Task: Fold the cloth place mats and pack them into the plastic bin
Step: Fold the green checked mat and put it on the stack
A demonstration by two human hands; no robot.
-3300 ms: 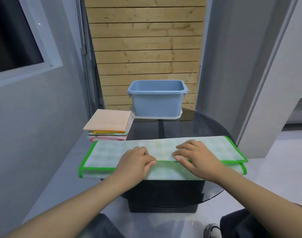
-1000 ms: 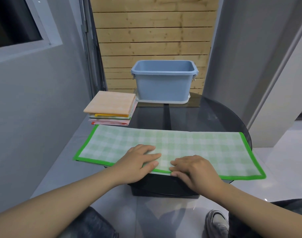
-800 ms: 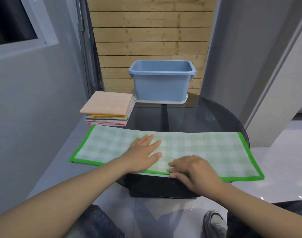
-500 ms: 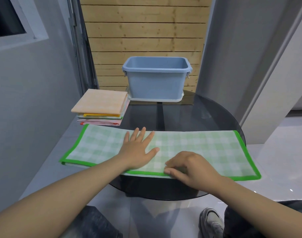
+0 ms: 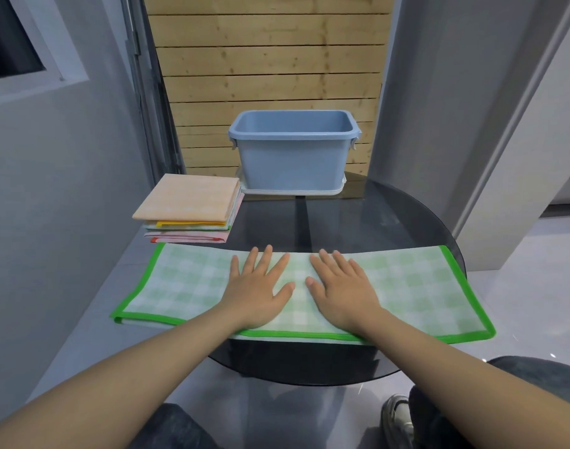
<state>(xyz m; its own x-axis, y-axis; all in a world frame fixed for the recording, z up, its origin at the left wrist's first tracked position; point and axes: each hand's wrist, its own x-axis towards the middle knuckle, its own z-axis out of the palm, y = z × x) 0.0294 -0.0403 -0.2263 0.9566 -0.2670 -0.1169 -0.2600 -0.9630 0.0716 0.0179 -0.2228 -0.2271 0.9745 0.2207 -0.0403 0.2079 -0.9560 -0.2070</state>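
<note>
Hands: left (image 5: 256, 291), right (image 5: 343, 291) flat, fingers straight, pressing green place mat (image 5: 416, 283) centre.

The blue bin (image 5: 295, 157) hides its own floor; contents unclear.

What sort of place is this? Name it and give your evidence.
Probably a room in a home, though that is uncertain: a round dark glass table stands between grey walls and a wood-slat panel, and on it are folded place mats and a blue plastic bin.
</note>
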